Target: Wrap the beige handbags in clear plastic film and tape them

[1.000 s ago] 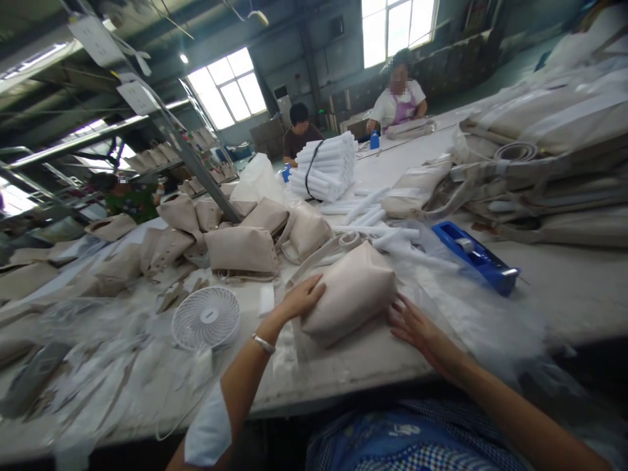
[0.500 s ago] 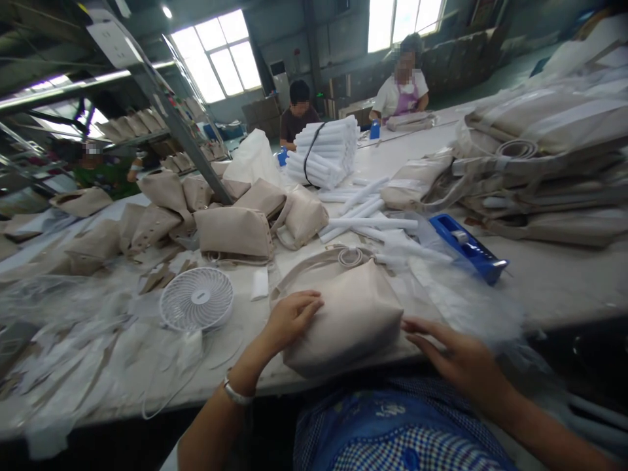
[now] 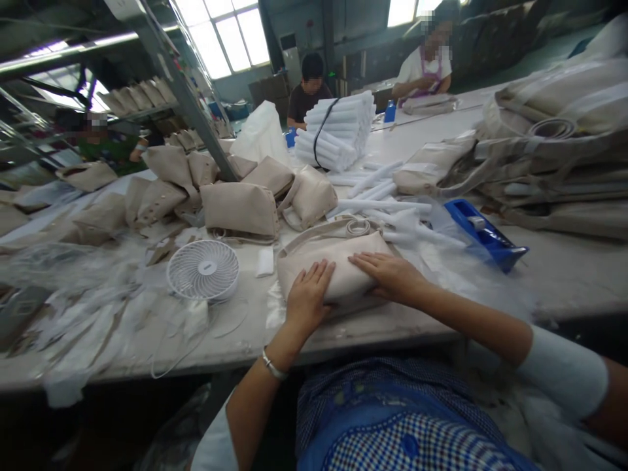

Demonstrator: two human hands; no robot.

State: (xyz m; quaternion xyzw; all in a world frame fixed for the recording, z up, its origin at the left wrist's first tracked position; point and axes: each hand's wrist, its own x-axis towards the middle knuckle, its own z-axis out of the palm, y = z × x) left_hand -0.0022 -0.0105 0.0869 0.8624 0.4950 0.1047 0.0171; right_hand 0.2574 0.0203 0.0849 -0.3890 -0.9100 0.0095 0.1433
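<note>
A beige handbag (image 3: 338, 252) lies on the table in front of me, its strap (image 3: 314, 237) curled along the far side and ending in a rolled coil. My left hand (image 3: 311, 294) rests flat on the bag's left part, fingers stretched out. On its right part lies my right hand (image 3: 392, 275), also with straight fingers, pressing the top surface. Both palms cover some of the near side of the bag. Just left of it is a small white packet (image 3: 265, 261).
A white round fan (image 3: 203, 269) stands on the left. Behind are several beige bags (image 3: 240, 209) and a strapped bundle of white rolls (image 3: 338, 131). On the right are a blue tape dispenser (image 3: 485, 235) and stacked bags (image 3: 564, 163). Co-workers sit across the table.
My right hand has come from beside the bag's right end onto its top. My left hand has shifted onto the front. The bag now lies farther from the table's near edge and looks flatter.
</note>
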